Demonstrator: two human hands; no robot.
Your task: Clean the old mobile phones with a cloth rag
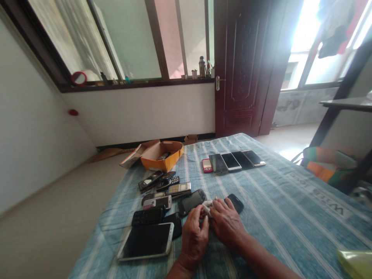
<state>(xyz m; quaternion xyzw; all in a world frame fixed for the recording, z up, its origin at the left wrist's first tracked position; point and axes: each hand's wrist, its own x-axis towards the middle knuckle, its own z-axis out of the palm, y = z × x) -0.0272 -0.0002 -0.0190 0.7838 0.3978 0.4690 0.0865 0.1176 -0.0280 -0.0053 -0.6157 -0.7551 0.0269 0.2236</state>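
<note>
Both hands meet near the front of the bed, around a crumpled white cloth or tissue [207, 207]. My left hand [195, 228] pinches one side of it between thumb and fingers. From the other side, my right hand [228, 223] has its fingers bent over the same piece. A black phone [236, 203] lies just beyond my right fingers, partly covered by them. To the left of the hands sits a dark slider-shaped phone [192, 201]. Another black phone [176, 225] is close to my left hand, next to a large white-framed smartphone [147, 240].
Several older keypad phones [179, 188] form a loose pile at the left. Behind them stands an open orange box [167, 162] with a phone inside. A row of smartphones [231, 161] and a small red phone [207, 165] lie farther back on the striped bedcover [270, 201].
</note>
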